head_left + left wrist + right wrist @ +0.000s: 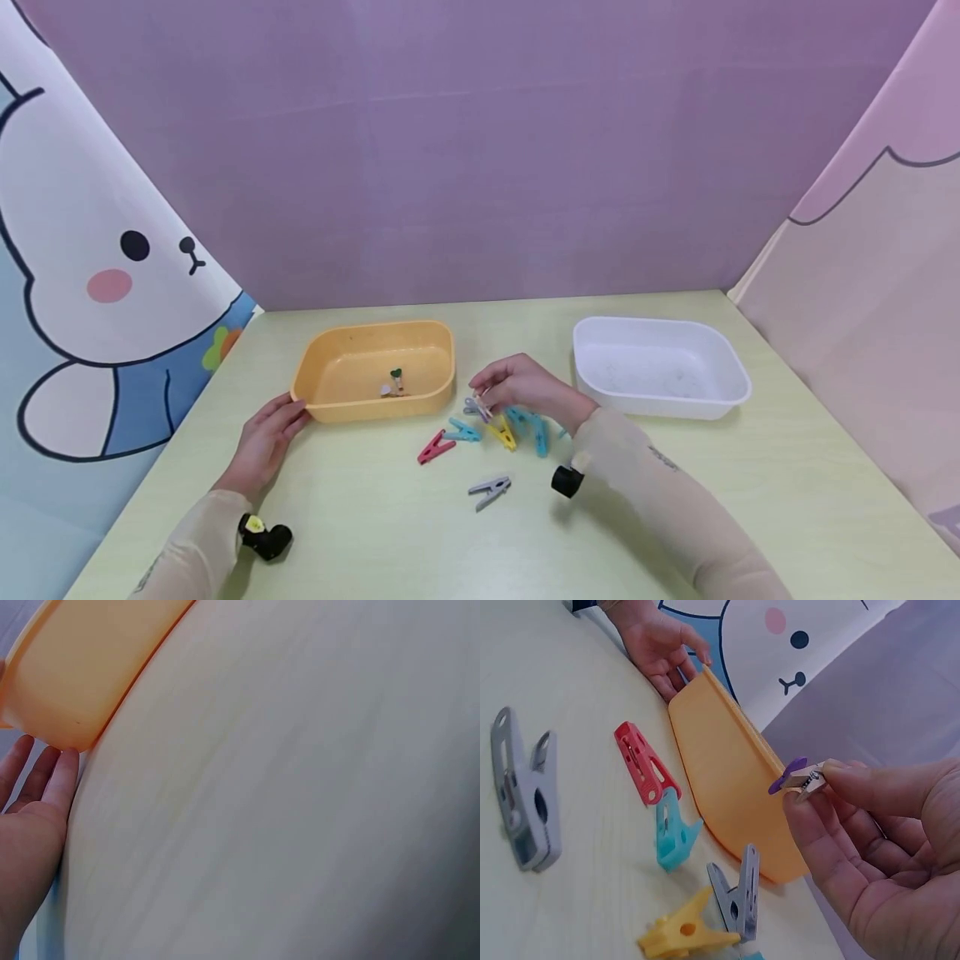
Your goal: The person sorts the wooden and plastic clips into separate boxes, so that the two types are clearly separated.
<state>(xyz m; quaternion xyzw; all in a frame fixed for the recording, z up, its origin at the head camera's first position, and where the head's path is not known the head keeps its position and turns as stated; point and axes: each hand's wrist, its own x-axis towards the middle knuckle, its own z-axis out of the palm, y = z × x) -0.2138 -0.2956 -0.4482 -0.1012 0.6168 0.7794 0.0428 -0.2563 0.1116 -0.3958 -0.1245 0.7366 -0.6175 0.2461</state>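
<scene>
My right hand (525,387) pinches a small wooden clothespin (807,780) with a purple ornament between thumb and fingertips. It is above a loose group of plastic clothespins near the orange basin. My left hand (264,442) holds the near left corner of the orange basin (375,410), thumb at the rim and fingers against the outer wall. Inside that basin lie a few small clothespins, one with a green ornament (397,377). On the table lie a red clothespin (436,448), a teal clothespin (462,431), a yellow clothespin (502,433) and a grey clothespin (490,492).
A white basin (663,408) stands at the right on the pale table (390,533). More blue clothespins (540,435) lie beneath and beside my right wrist. A purple backdrop (487,167) rises behind the table, with printed panels at both sides.
</scene>
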